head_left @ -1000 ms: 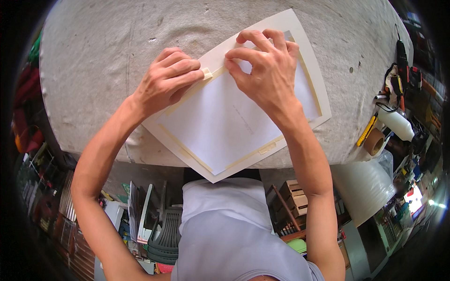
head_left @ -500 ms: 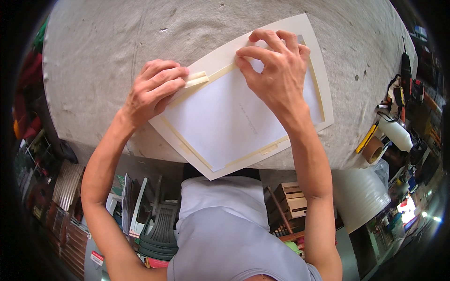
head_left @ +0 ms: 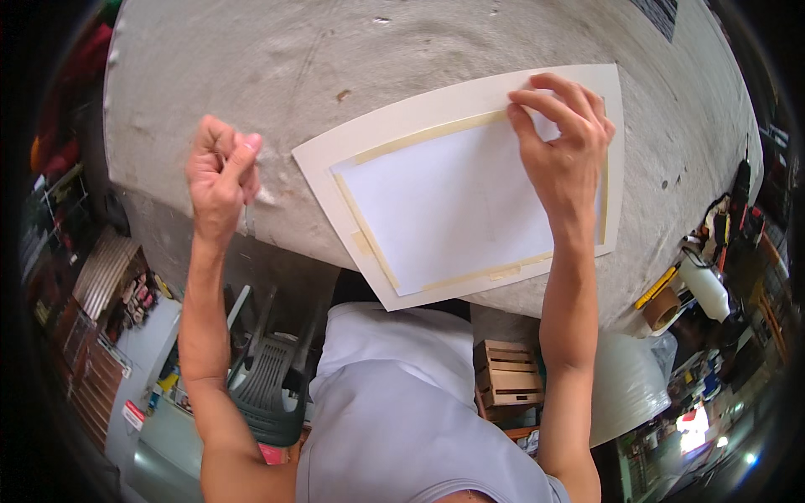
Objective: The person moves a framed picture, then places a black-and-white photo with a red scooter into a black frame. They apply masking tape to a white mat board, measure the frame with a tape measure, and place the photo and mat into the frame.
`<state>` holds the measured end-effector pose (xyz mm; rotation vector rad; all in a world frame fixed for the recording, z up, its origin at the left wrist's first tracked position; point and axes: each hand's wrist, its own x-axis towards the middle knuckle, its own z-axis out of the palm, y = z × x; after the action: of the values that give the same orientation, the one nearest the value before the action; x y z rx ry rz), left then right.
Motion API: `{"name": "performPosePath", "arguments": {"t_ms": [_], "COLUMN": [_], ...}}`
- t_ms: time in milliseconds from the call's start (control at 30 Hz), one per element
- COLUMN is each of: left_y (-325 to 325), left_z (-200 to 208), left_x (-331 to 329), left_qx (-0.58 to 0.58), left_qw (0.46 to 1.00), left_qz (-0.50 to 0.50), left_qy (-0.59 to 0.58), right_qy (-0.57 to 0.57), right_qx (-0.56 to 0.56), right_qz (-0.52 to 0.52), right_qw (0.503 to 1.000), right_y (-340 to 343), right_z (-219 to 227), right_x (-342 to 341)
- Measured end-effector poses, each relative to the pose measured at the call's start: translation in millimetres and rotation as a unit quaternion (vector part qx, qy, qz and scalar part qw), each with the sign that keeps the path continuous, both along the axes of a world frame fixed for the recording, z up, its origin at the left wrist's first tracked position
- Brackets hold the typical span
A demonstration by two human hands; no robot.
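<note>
A pale mat board lies tilted on the table. On it is a white paper sheet, with cream masking tape along its edges. My right hand rests on the board's upper right part. Its fingers are bent and its fingertips press near the taped edge, thumb and forefinger slightly apart with nothing visible between them. My left hand is raised off the board to the left, fingers curled. A blurred whitish strip, apparently masking tape, hangs from it. The sheet's upper left corner shows no tape.
The grey, cloth-like tabletop has small worn marks. At its right edge are a yellow cutter, a brown tape roll and a white bottle. Below stand a wooden crate and a dark green chair.
My left hand has pulled away from the board to the left, taking the tape from its upper left corner. The board now appears further right, with my right hand still on it.
</note>
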<state>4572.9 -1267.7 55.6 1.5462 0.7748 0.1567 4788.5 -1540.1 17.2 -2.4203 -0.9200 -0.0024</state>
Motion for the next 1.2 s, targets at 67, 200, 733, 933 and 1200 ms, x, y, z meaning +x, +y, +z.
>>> {"name": "performPosePath", "arguments": {"t_ms": [67, 200, 733, 933, 1200], "left_y": [-16, -53, -102, -68, -63], "left_z": [-3, -10, -24, -44, -61], "left_x": [-20, -39, -65, -33, -34], "left_qx": [-0.088, 0.084, 0.305, 0.431, 0.436], "left_qw": [0.994, 0.994, 0.950, 0.889, 0.881], "left_qz": [0.049, -0.060, -0.070, -0.147, -0.131], "left_qy": [0.031, 0.018, -0.020, -0.048, -0.125], "right_qy": [-0.018, -0.004, 0.049, 0.019, -0.062], "right_qx": [0.014, 0.069, 0.020, -0.029, -0.081], "right_qz": [0.002, 0.112, 0.253, 0.208, 0.178], "right_qw": [1.000, 0.991, 0.966, 0.978, 0.979], "right_y": [8, 39, 24, 31, 40], "right_z": [6, 11, 11, 11, 11], "right_x": [-6, -37, -158, -178, -191]}}
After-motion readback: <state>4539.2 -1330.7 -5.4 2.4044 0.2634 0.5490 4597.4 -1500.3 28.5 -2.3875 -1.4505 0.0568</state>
